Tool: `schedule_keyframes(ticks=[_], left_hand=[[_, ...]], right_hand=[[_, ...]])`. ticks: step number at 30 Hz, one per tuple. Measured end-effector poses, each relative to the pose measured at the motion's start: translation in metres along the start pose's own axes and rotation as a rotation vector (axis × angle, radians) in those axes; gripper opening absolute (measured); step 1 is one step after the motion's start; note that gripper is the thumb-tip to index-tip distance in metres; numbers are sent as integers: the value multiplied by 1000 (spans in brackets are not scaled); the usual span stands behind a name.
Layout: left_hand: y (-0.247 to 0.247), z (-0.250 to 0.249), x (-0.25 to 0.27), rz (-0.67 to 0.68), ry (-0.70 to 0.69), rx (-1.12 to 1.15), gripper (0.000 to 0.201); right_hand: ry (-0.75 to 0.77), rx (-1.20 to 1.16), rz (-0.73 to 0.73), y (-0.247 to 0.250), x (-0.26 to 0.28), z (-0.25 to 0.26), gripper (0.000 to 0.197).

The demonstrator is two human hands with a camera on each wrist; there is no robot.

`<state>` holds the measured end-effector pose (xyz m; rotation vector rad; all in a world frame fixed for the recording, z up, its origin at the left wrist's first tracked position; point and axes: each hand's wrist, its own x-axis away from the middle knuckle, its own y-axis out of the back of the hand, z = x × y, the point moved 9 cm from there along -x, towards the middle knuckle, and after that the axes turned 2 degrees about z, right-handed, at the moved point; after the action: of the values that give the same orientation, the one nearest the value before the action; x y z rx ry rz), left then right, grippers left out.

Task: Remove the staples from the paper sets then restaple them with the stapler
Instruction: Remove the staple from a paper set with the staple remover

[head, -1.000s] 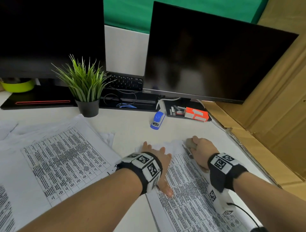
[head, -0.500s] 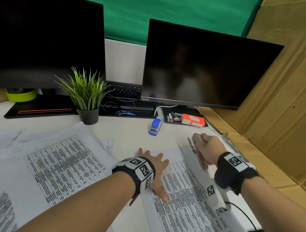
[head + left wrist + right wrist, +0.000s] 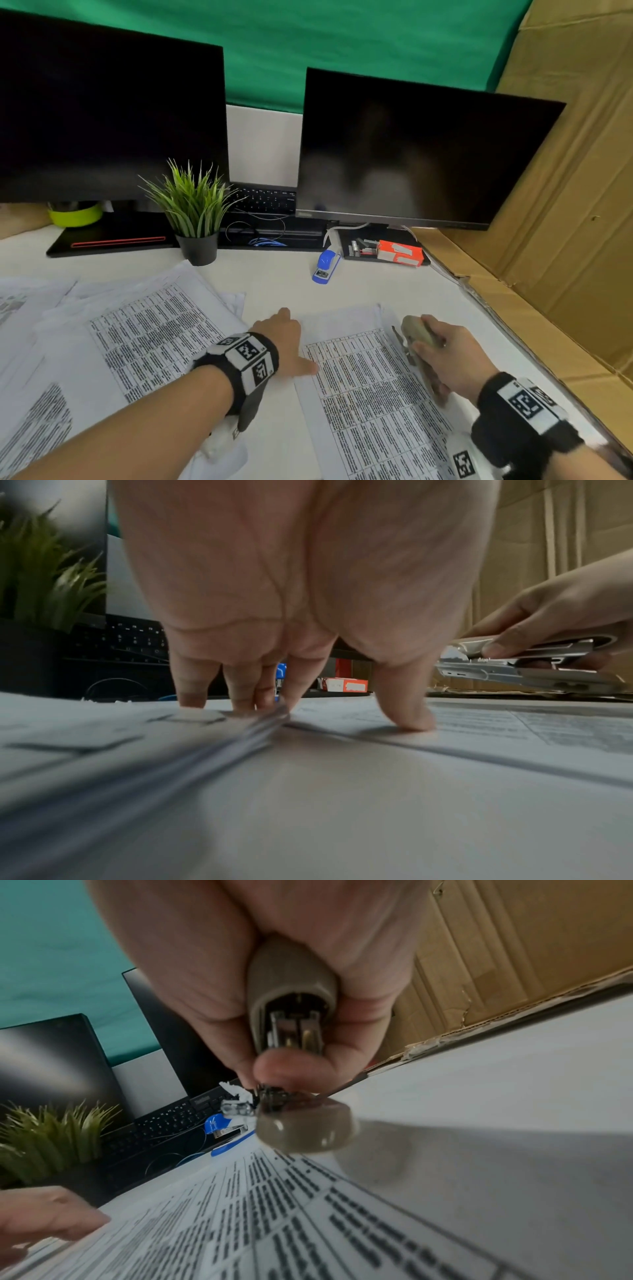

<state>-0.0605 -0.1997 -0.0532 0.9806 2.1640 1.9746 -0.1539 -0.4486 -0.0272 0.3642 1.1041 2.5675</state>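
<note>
A printed paper set (image 3: 370, 394) lies on the white desk in front of me. My left hand (image 3: 287, 342) lies flat on its left edge, fingers (image 3: 246, 685) straight, thumb tip pressing the sheet. My right hand (image 3: 445, 356) grips a beige and metal stapler (image 3: 416, 337) held just above the set's right side, nose pointing away from me. In the right wrist view the stapler (image 3: 291, 1010) fills the fist. In the left wrist view the stapler's metal nose (image 3: 479, 666) hovers over the paper. A small blue stapler (image 3: 325, 267) lies near the right monitor.
More printed paper sets (image 3: 144, 335) cover the desk's left half. A potted plant (image 3: 195, 219), two dark monitors (image 3: 411, 154), a keyboard (image 3: 263, 202) and an orange staple box (image 3: 399, 253) line the back. A cardboard wall (image 3: 565, 240) closes the right side.
My right hand lifted the stapler off the top right corner of the paper set and drew it back toward me. My left hand slid a little left on the sheet.
</note>
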Motion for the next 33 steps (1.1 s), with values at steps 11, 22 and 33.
schedule_keyframes(ticks=[11,22,33], left_hand=[[0,1,0,57,2,-46,81],[1,-9,-5,97,49,-49,91],[3,-16,24,275,-38,-84,91]], right_hand=[[-33,-41,11,-6,15,4,52],[-29,12,64,-10,24,7,47],[-1,50,89,-15,25,17,30]])
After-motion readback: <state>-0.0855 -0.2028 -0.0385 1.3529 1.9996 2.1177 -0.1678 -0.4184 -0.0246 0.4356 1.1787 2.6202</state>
